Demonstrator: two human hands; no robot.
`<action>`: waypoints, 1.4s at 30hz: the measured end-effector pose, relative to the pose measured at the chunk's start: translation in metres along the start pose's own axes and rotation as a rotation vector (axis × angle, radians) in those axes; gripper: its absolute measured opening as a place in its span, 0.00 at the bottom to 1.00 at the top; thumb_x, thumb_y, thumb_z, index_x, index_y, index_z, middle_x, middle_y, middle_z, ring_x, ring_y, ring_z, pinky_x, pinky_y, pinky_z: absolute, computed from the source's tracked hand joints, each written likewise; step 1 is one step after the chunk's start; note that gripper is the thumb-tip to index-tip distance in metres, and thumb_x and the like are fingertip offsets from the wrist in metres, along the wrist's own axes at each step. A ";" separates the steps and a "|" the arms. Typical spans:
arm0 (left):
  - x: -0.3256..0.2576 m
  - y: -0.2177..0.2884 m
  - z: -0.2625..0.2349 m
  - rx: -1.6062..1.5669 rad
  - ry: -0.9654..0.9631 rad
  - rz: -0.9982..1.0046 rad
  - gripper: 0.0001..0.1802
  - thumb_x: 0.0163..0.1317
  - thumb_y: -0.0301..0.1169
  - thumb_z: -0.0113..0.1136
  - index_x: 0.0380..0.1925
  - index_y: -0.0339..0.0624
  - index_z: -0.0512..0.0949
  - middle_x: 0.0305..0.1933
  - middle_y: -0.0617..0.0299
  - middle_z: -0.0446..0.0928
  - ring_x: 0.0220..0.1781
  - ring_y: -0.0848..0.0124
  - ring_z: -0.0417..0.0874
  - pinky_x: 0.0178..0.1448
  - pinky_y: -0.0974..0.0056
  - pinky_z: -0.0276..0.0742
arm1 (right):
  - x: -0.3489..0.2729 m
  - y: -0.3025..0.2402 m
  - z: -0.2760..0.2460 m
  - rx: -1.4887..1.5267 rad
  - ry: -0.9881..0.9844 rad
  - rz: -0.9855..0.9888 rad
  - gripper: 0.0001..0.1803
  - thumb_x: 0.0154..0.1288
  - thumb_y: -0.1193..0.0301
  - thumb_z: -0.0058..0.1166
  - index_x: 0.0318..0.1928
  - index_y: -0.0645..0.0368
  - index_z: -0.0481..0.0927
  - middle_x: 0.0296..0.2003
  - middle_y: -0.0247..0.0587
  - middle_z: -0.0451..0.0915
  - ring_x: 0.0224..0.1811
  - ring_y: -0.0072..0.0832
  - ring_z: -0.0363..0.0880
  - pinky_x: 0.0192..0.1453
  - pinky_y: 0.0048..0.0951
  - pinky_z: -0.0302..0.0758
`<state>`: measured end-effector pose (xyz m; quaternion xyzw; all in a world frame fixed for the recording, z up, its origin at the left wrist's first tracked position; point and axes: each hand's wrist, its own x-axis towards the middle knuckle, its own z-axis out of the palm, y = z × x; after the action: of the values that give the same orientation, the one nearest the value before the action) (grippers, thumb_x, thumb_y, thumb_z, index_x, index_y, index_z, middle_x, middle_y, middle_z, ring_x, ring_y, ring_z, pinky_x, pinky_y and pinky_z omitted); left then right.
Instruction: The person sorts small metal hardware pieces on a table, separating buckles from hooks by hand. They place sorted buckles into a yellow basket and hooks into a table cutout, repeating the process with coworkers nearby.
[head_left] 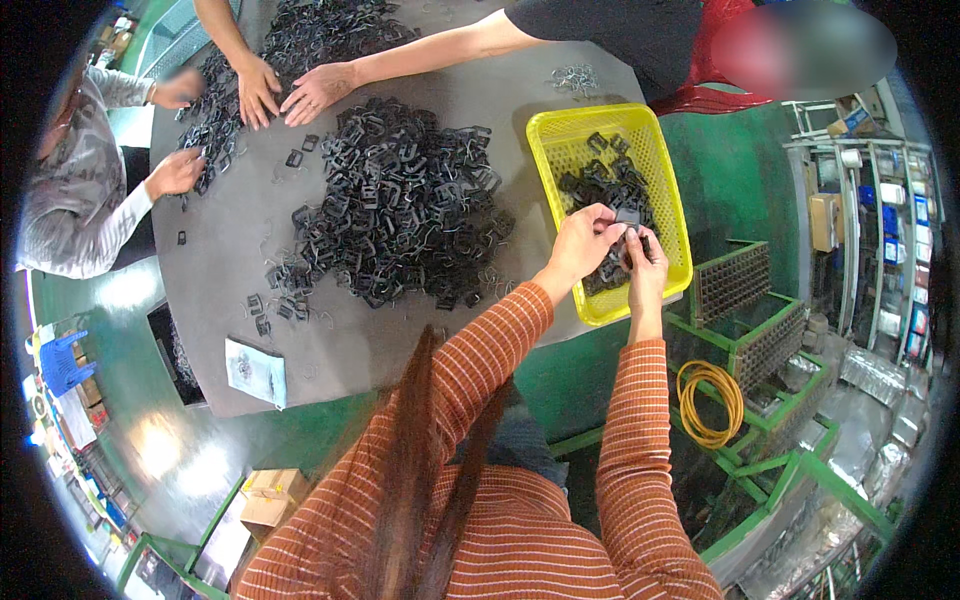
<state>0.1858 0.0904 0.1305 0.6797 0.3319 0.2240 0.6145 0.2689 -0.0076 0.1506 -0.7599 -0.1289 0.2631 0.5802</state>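
Observation:
My two hands meet over a yellow plastic basket (682, 245) at the table's right edge. Between their fingertips is a small black buckle-like part (629, 224), mostly hidden by the fingers. My left hand (580, 245) pinches it from the left with thumb and forefinger. On the other side my right hand (647, 265) has its fingers curled round it. Loose black buckle-like parts (600, 183) lie in the basket under and beyond my hands. A large heap of similar black parts (390, 200), some with thin metal wires, covers the middle of the table.
Two co-workers' hands (315, 92) reach over the far heap, and another person (85, 180) works at the left. A blue-white packet (255, 372) lies on the grey table (350, 360). Green metal racks (770, 350) and a coiled orange hose (710, 403) stand right of me.

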 end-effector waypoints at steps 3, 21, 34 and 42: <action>0.004 -0.016 -0.002 -0.275 0.034 -0.186 0.08 0.59 0.28 0.58 0.34 0.35 0.74 0.29 0.64 0.79 0.33 0.75 0.82 0.36 0.71 0.75 | 0.008 0.000 -0.004 -0.107 -0.116 0.068 0.14 0.65 0.66 0.53 0.49 0.54 0.78 0.30 0.23 0.72 0.29 0.11 0.65 0.32 0.14 0.65; -0.340 -0.160 -0.460 -0.200 1.443 -0.310 0.17 0.66 0.35 0.50 0.50 0.37 0.74 0.37 0.65 0.77 0.29 0.79 0.74 0.30 0.73 0.72 | -0.060 -0.020 0.210 -0.676 -0.386 -0.828 0.23 0.53 0.77 0.55 0.52 0.58 0.72 0.48 0.47 0.72 0.53 0.41 0.68 0.60 0.38 0.64; -0.433 -0.261 -0.561 -0.080 1.383 -0.563 0.15 0.66 0.36 0.50 0.48 0.44 0.77 0.34 0.70 0.77 0.28 0.84 0.71 0.29 0.77 0.67 | 0.008 0.012 0.469 -1.398 -0.613 -0.858 0.28 0.59 0.47 0.49 0.60 0.35 0.67 0.65 0.34 0.58 0.70 0.38 0.50 0.63 0.72 0.44; -0.437 -0.249 -0.572 0.523 1.200 -0.718 0.16 0.60 0.33 0.56 0.47 0.39 0.78 0.36 0.57 0.77 0.39 0.65 0.77 0.48 0.63 0.73 | 0.013 0.012 0.415 -1.527 -0.386 -0.585 0.28 0.61 0.51 0.48 0.63 0.37 0.64 0.67 0.31 0.56 0.71 0.36 0.46 0.63 0.70 0.46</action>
<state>-0.5624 0.1711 0.0129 0.4144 0.8544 0.2555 0.1814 0.0508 0.3332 0.0576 -0.8216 -0.5602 0.0679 -0.0808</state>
